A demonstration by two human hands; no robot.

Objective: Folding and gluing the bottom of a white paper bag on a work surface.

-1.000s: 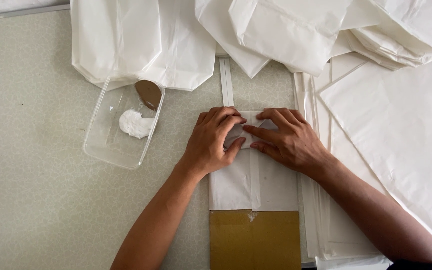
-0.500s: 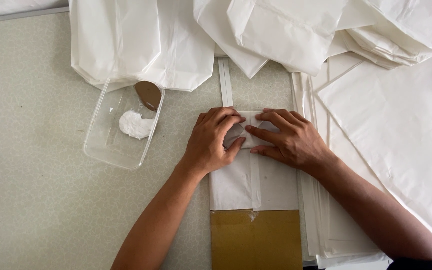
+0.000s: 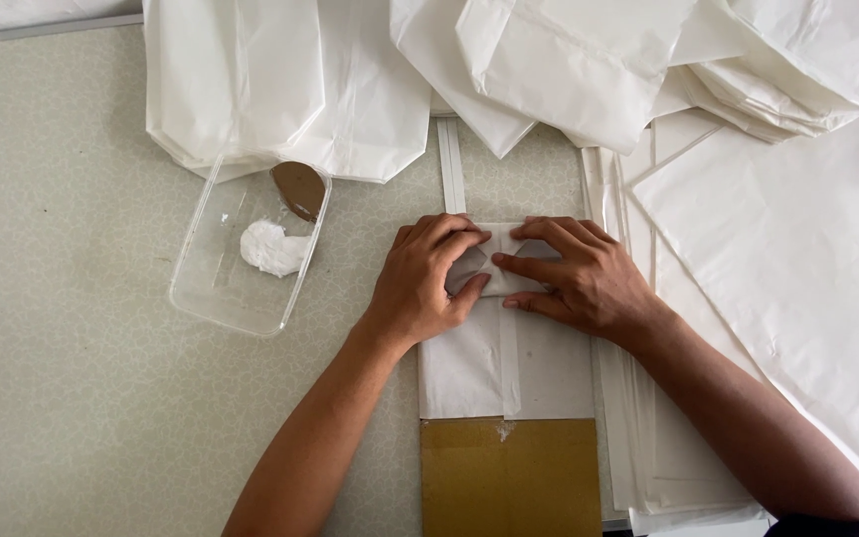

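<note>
Both hands press flat, nothing pinched: left hand (image 3: 428,283) and right hand (image 3: 577,278) hold down the folded end of a white paper bag (image 3: 505,348) on the table (image 3: 72,398); thin, light, easily creased; best handled at its folds.

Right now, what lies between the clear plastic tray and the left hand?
In the head view, only bare speckled table lies between the clear plastic tray and the left hand.

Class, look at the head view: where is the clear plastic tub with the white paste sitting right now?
The clear plastic tub sits on the table, beside the left hand, below the white paper bags.
</note>
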